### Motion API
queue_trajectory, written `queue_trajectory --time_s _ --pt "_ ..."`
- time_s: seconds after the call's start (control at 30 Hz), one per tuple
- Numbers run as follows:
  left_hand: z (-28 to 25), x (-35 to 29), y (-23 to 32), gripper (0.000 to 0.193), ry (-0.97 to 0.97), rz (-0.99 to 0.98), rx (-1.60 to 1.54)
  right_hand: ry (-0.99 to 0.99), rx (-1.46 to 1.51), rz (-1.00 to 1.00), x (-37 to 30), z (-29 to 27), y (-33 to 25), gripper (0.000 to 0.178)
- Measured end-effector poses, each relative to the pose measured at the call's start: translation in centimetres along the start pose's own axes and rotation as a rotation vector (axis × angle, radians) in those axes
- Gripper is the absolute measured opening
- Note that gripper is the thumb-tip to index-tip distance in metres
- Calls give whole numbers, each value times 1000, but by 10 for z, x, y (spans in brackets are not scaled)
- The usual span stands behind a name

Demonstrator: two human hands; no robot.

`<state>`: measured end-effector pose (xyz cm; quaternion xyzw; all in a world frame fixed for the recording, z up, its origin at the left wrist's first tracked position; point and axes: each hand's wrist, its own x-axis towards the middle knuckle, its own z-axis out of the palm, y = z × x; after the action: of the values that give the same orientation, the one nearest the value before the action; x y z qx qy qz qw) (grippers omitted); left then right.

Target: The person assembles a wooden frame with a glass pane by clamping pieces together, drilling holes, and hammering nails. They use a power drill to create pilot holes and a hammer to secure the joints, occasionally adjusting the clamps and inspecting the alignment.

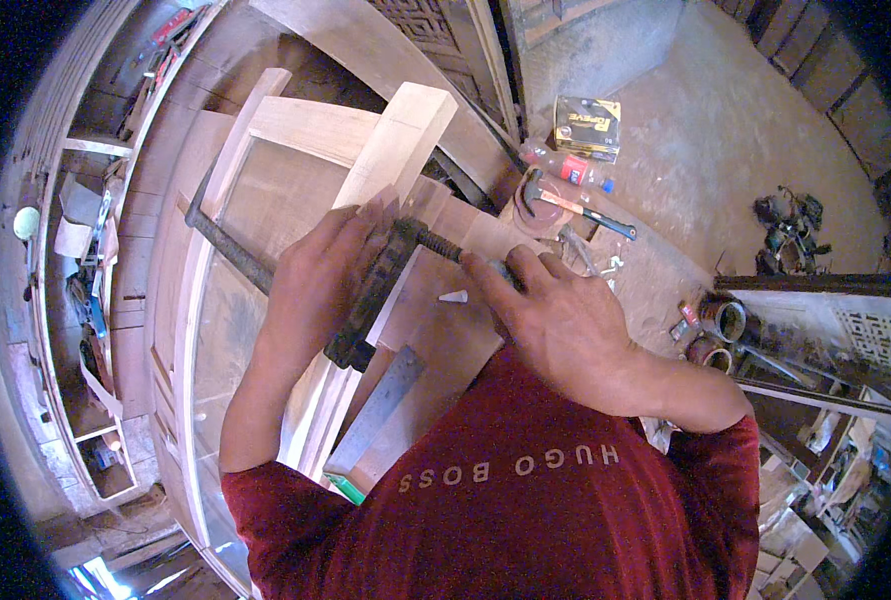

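Note:
A dark metal bar clamp point(233, 258) lies across a pale wooden frame point(315, 125), its hooked far jaw at the frame's left edge. My left hand point(315, 285) is closed at the clamp's near head point(375, 285), its fingers beside the wood. From that head a threaded screw point(439, 243) runs right to my right hand point(560, 310). The right fingers are curled around the screw's outer end, which they mostly hide. Below the screw, a small white cone-shaped piece point(453, 297) rests on the wooden surface.
Right of the frame lies a claw hammer point(585, 213), by a plastic bottle point(565, 165) and a black-and-yellow box point(587, 128). A grey metal blade-like piece point(375, 405) sits near my body. Shelves with tools point(90, 300) run along the left. Cans point(727, 320) stand at the right.

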<state>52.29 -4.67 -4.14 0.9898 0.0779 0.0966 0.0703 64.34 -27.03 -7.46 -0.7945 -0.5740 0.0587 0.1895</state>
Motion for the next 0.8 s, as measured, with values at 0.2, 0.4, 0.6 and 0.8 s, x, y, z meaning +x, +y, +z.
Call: queue_trajectory --time_s 0.2,0.4,0.6,0.8 --pt "-6 6 4 41 -64 -24 62 -42 11 14 1 -7 -5 55" --pt "3 4 -7 41 -61 -27 29 -45 -8 -13 1 -11 -4 56" --pt "3 -8 -5 42 -61 -20 84 -45 6 -9 1 -6 -2 56" --pt "0 -6 5 42 -27 -221 -172 -13 30 -33 0 -4 0 55"
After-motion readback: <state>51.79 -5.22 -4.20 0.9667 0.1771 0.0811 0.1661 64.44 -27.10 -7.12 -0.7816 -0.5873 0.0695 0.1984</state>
